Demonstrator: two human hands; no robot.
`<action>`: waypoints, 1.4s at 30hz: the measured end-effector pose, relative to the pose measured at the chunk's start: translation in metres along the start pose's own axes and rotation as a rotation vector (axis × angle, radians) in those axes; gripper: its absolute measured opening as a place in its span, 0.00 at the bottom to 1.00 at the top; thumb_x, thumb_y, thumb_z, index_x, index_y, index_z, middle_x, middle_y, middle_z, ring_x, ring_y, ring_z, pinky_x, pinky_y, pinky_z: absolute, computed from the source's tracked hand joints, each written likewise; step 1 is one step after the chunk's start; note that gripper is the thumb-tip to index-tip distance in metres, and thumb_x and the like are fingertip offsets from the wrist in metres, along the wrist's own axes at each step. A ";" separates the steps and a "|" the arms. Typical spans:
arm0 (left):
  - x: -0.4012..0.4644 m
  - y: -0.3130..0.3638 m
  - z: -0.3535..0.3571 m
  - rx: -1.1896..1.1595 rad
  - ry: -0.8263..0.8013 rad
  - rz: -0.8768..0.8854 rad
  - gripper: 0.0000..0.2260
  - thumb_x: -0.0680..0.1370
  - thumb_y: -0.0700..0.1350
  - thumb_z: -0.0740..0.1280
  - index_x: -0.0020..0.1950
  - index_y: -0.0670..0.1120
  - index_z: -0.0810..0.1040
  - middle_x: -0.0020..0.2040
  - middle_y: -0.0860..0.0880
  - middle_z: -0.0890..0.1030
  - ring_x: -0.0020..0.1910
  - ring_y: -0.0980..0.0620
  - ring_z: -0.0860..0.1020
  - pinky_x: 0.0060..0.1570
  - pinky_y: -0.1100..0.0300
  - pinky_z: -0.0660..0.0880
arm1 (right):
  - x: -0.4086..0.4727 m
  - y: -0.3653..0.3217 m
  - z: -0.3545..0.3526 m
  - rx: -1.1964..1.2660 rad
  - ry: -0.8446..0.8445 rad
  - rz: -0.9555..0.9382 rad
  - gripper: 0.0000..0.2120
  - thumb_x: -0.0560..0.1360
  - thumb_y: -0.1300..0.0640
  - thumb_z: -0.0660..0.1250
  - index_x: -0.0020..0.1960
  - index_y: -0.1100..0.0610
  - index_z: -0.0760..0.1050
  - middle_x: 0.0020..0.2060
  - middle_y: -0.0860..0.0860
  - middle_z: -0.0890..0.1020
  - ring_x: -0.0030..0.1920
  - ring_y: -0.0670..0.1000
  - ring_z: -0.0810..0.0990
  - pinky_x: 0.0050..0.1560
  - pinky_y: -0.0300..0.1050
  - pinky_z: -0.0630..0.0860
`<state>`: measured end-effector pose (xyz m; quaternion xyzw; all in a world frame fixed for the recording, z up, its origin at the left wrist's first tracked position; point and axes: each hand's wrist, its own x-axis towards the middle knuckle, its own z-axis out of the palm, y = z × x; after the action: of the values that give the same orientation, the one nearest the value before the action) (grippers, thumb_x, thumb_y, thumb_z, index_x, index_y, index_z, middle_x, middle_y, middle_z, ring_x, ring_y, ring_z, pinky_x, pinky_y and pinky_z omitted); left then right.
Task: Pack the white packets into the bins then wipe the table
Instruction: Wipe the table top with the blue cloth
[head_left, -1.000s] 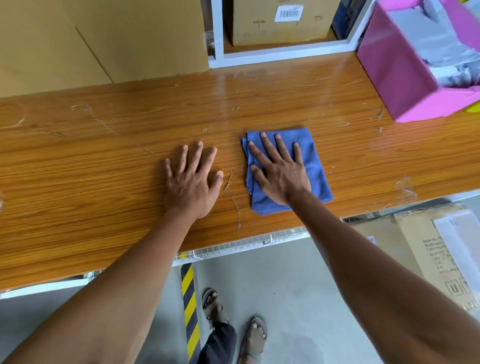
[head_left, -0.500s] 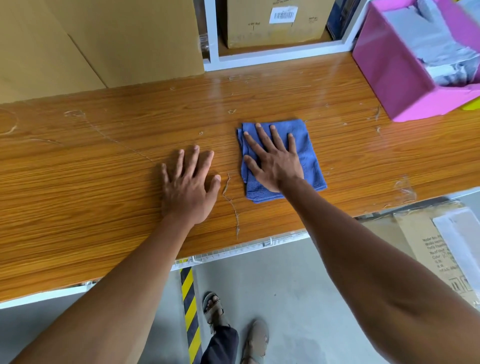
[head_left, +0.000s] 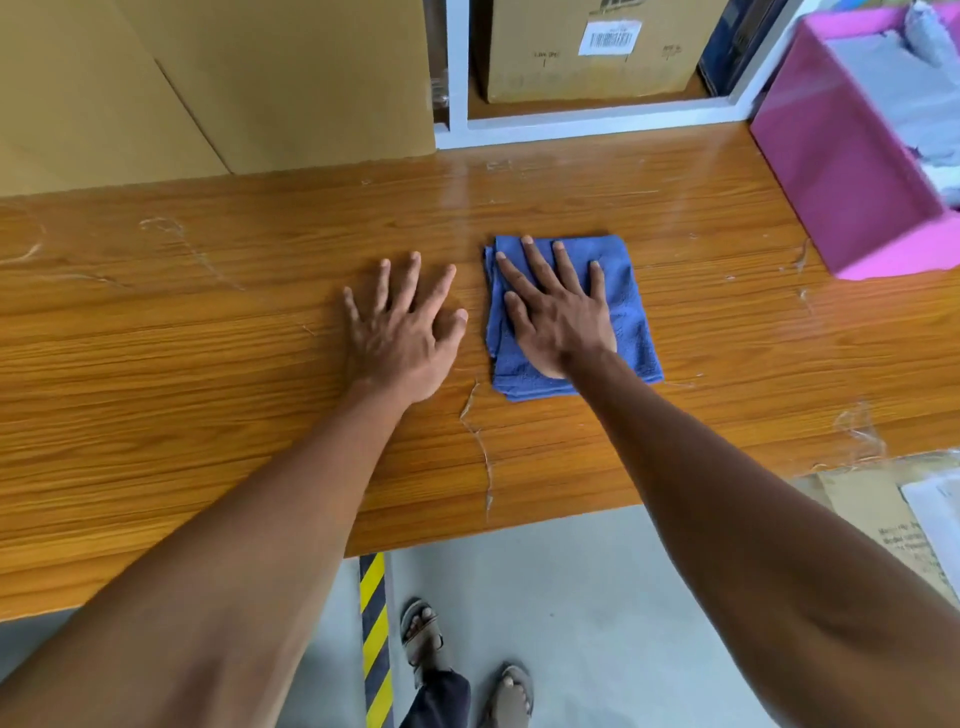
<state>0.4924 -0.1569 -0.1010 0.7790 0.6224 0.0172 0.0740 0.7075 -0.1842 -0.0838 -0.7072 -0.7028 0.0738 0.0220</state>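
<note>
A folded blue cloth (head_left: 631, 312) lies flat on the wooden table (head_left: 208, 338) near its middle. My right hand (head_left: 558, 312) presses on the cloth, palm down with fingers spread. My left hand (head_left: 405, 332) rests flat on the bare wood just left of the cloth, fingers apart, holding nothing. A pink bin (head_left: 841, 171) stands at the table's far right with grey-white packets (head_left: 904, 78) inside it.
Large cardboard sheets (head_left: 208, 83) lean at the back left. A white shelf frame (head_left: 571, 122) holds a labelled cardboard box (head_left: 587, 52) behind the table. Tape scraps streak the wood. Another box (head_left: 883, 509) sits below at the right, near my sandalled feet on the grey floor.
My right hand has slid the cloth away from me, toward the back of the table. My left hand has stayed flat in place beside it.
</note>
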 end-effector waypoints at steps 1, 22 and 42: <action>0.008 0.000 0.000 -0.003 -0.001 -0.009 0.29 0.82 0.72 0.39 0.83 0.70 0.42 0.87 0.56 0.41 0.86 0.45 0.40 0.79 0.30 0.38 | 0.015 0.001 -0.002 -0.001 -0.002 0.003 0.27 0.85 0.39 0.37 0.84 0.36 0.40 0.85 0.43 0.41 0.85 0.54 0.40 0.80 0.71 0.41; 0.040 -0.001 0.001 -0.032 0.023 -0.029 0.27 0.84 0.69 0.39 0.84 0.69 0.44 0.87 0.55 0.42 0.86 0.44 0.40 0.78 0.29 0.38 | 0.075 -0.006 -0.003 0.012 -0.009 -0.008 0.28 0.85 0.39 0.38 0.85 0.37 0.41 0.86 0.45 0.43 0.85 0.56 0.41 0.79 0.72 0.41; 0.040 -0.003 0.002 -0.027 0.022 -0.022 0.28 0.84 0.69 0.38 0.84 0.68 0.44 0.87 0.54 0.42 0.86 0.43 0.40 0.78 0.28 0.39 | 0.063 -0.008 0.002 0.022 0.008 0.022 0.29 0.85 0.37 0.39 0.85 0.39 0.43 0.86 0.47 0.44 0.85 0.57 0.41 0.79 0.73 0.42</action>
<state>0.4992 -0.1173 -0.1056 0.7708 0.6314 0.0335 0.0778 0.6992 -0.1219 -0.0897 -0.7148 -0.6941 0.0788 0.0316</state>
